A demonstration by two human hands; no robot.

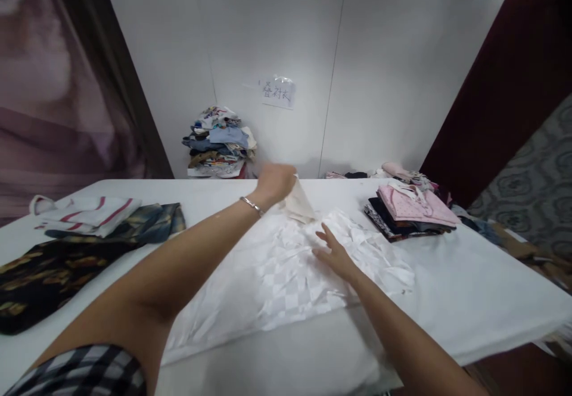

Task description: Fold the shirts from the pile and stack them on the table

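Observation:
A white garment with a woven check pattern (277, 277) lies spread in the middle of the white table (469, 289). My left hand (274, 183), with a silver bracelet on the wrist, is shut on a cream corner of the garment and holds it lifted at the far side. My right hand (334, 252) lies flat with fingers apart, pressing on the crumpled white cloth near the garment's middle.
A folded stack topped by a pink shirt (413, 208) sits at the right. At the left lie a dark patterned garment (49, 271) and a white red-striped one (84, 212). A heap of clothes (218, 143) stands against the back wall under a paper note (277, 92).

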